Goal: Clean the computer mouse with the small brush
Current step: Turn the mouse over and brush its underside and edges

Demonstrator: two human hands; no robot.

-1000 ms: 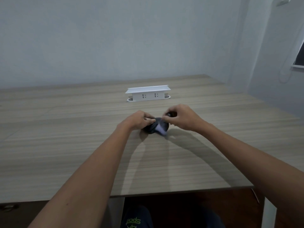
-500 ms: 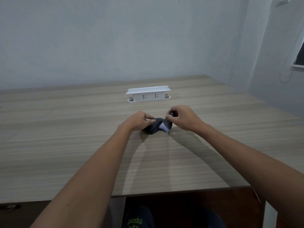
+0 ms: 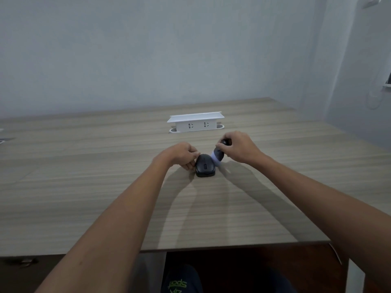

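A dark grey computer mouse sits flat on the wood-grain desk, around the middle of the top, with its scroll wheel facing the near edge. The left hand is closed on the mouse's left side, fingers curled and pinching its flank. The right hand grips the small brush by its dark handle; the pale bristle end points down and toward the mouse, and lies against the mouse's far right flank or just beside it, which of the two I cannot tell.

Compared with half a second ago, the brush has drawn off to the right: then its pale bristles lay across the mouse's top and hid much of the shell, and now the whole upper face of the mouse, wheel included, shows clear. The right hand has shifted a little to the right with it. A second ago the bristles covered even more of the mouse's near side. The left hand has kept its hold in the same place, and the mouse has stayed on the same spot of the desk.

Behind the hands, toward the far edge, a white socket box stands up from the desktop, well apart from the mouse.
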